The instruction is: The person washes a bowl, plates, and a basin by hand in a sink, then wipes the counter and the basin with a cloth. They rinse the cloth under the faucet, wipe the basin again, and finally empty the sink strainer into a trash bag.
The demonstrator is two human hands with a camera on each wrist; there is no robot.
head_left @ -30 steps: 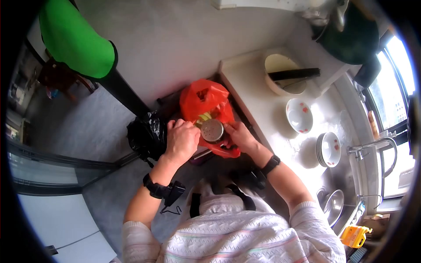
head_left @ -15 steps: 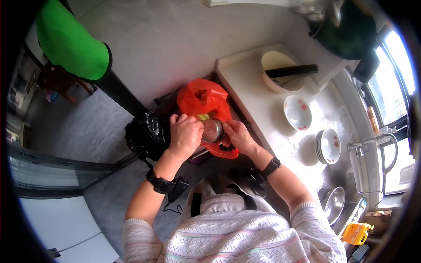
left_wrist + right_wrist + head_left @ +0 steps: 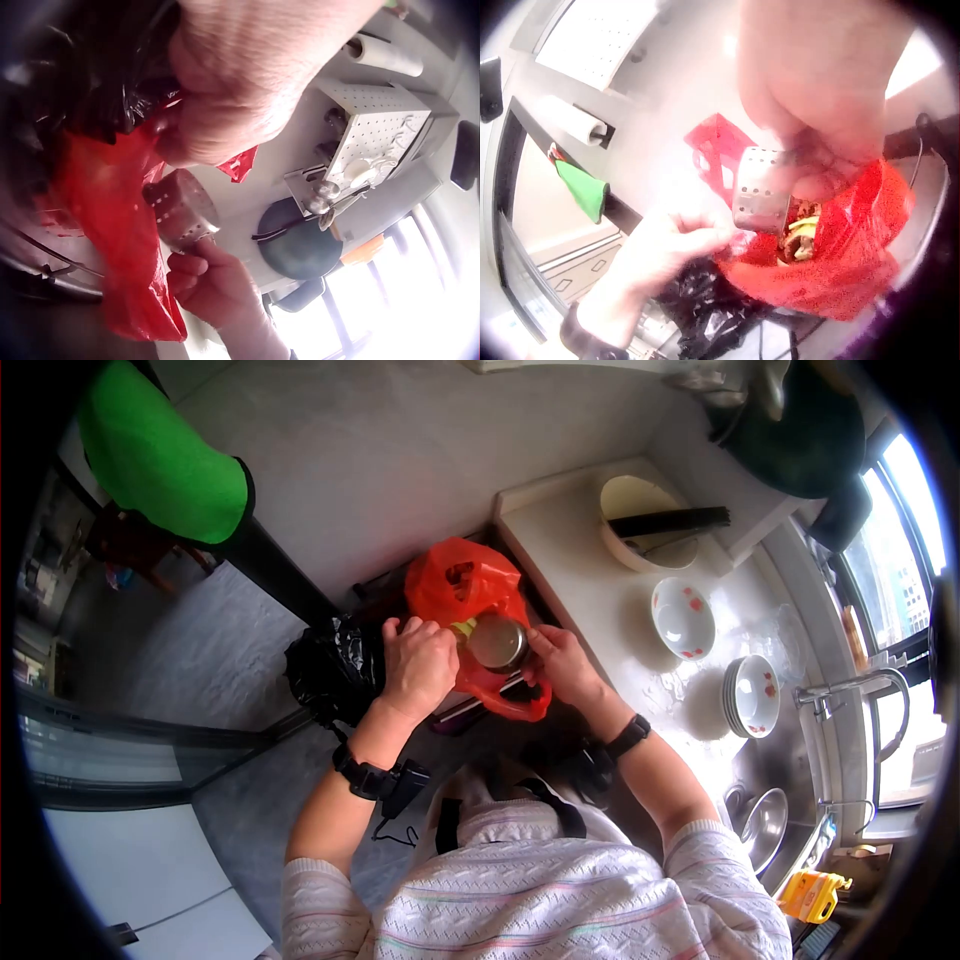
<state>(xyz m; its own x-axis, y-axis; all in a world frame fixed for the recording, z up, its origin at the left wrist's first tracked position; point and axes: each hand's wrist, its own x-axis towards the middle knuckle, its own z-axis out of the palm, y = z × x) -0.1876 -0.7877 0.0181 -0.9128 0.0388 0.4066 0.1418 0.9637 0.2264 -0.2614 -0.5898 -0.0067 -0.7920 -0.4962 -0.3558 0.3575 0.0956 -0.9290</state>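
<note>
A perforated metal sink strainer basket [image 3: 498,642] is held over the mouth of a red plastic bag [image 3: 460,575]. My right hand [image 3: 568,668] pinches its rim, thumb uppermost in the head view; small holes show along its wall [image 3: 761,191] in the right wrist view. My left hand [image 3: 420,665] grips the bag's near left edge, fingers curled; in the right wrist view its thumb and fingers [image 3: 697,240] meet at the red plastic. Yellowish and brown food scraps [image 3: 801,240] lie inside the bag. Its lower part is hidden in the head view.
A black plastic bag [image 3: 335,670] hangs left of the red one. On the counter [image 3: 560,520] at right stand a cream bowl [image 3: 650,550], a floral bowl [image 3: 683,620] and stacked bowls [image 3: 755,695]. A metal basin [image 3: 765,830] and a tap [image 3: 860,685] are farther right.
The strainer has tilted and turned between the frames, and my right hand has shifted slightly right with it. My left hand stays at the red bag's edge.
</note>
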